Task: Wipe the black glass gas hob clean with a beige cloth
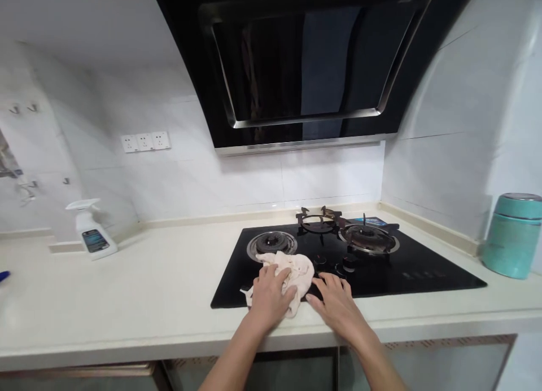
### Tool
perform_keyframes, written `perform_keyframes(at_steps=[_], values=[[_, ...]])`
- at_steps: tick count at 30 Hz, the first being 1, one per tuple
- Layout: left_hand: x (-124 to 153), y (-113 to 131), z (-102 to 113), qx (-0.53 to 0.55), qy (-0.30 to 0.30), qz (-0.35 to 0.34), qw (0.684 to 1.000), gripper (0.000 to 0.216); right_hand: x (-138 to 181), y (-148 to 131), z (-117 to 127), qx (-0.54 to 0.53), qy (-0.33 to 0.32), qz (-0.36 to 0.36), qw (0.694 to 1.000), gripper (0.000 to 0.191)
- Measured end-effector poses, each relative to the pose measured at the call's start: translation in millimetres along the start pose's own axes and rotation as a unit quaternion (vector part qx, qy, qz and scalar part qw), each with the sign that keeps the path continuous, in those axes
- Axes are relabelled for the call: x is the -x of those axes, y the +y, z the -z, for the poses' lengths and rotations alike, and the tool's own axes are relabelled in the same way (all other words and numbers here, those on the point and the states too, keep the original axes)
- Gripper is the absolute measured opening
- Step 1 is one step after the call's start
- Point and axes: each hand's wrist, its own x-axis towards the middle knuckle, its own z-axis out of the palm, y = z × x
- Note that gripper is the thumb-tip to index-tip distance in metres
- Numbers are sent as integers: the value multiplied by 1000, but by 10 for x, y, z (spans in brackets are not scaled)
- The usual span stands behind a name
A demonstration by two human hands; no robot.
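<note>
A crumpled cream cloth point(298, 272) lies on the front left of the black gas stove point(406, 267), with one end over the stove's front edge. My left hand point(270, 298) presses down on it, fingers curled into the fabric. Just right of the cloth, my right hand point(336, 303) rests at the stove's front edge with its fingers apart; its fingertips are by the cloth's edge, and whether they touch it I cannot tell. Behind the cloth sits the left burner point(272, 243), without a pan support. Two control knobs point(349, 262) are beyond my right hand.
A loose pan support point(318, 222) stands at the stove's back, beside the right burner point(369, 238). On the left counter is a white spray bottle point(96, 238). A turquoise container point(512, 236) stands at the right wall. The black range hood point(305, 86) hangs overhead.
</note>
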Motion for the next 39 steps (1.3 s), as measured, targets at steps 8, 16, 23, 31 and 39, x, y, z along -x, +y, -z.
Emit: perform_keyframes(at_steps=[8,16,23,31,39], values=[[-251,-125,23,-43,-39,55,997,41,12,66,36,13,-30,-2,999,43],[-50,-705,439,-140,-19,80,987,39,37,51,35,8,-22,10,1000,44],[-92,-972,519,-166,-69,69,981,42,50,39,-30,17,-9,12,1000,43],[-416,-267,35,-84,-76,-46,993,46,41,28,-61,32,-4,8,999,40],[-1018,420,-427,-38,-68,-60,995,47,30,39,-68,34,-2,8,999,40]])
